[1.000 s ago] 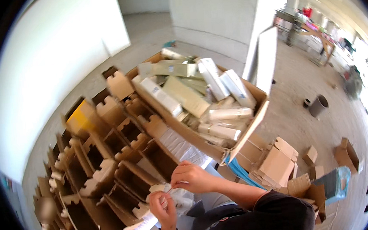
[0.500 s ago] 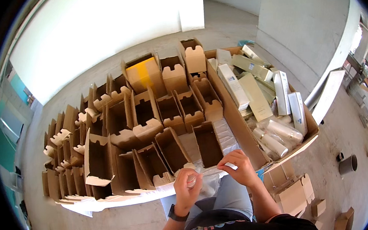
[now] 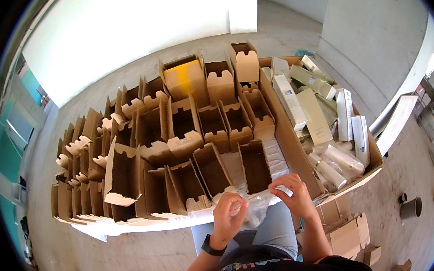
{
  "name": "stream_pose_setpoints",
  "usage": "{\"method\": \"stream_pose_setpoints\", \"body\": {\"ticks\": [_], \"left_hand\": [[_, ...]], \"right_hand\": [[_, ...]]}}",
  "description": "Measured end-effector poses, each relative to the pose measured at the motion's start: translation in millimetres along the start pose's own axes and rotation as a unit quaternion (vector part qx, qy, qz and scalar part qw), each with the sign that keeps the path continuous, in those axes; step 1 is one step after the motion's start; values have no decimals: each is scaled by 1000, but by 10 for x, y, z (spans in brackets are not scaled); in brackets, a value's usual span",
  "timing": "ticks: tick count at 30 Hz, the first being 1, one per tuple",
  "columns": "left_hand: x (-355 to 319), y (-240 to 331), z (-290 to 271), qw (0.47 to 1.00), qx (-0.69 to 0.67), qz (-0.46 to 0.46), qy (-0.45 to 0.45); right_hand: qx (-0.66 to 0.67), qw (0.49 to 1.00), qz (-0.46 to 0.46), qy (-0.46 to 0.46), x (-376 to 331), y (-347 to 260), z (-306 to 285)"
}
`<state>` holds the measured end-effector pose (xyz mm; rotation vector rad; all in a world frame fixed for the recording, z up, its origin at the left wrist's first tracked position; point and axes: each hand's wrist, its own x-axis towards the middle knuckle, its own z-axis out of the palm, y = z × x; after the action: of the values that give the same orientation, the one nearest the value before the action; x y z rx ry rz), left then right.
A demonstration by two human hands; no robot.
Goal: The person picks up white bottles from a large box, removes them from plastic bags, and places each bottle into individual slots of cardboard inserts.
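A clear plastic bag [image 3: 256,211] hangs crumpled over my lap, just in front of the table edge. My left hand [image 3: 228,216], with a dark band on its wrist, is closed on the bag's left side. Thumb and fingertips of my right hand [image 3: 292,193] pinch its upper right edge. Whether anything is inside the bag, I cannot tell. Just beyond my hands stands an open brown cardboard box [image 3: 256,169], upright. Another open box [image 3: 213,172] leans beside it on the left.
Rows of open cardboard boxes [image 3: 150,130] cover the table to the left, one with yellow tape [image 3: 184,79]. On the right, a large carton [image 3: 300,152] holds pale slim boxes [image 3: 313,115] and wrapped white bottles [image 3: 329,170]. Flattened cardboard [image 3: 345,237] lies on the floor.
The view has shifted, so the scene sits slightly further right. Both hands still hold the plastic bag, which now stretches more visibly between them.
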<state>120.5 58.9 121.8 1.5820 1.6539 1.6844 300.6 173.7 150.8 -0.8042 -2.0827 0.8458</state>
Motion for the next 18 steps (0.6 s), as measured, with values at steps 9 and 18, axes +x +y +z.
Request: {"method": "stream_pose_setpoints", "body": {"ticks": [9,18], "left_hand": [[-22,41,12,1000,-21,0,-17],[-34,18,-5,999,-26,-17,-18]], "right_hand": [[4,996,-77,-47,29,-80,113],[-36,992,-115,-28,75,-244,112]]}}
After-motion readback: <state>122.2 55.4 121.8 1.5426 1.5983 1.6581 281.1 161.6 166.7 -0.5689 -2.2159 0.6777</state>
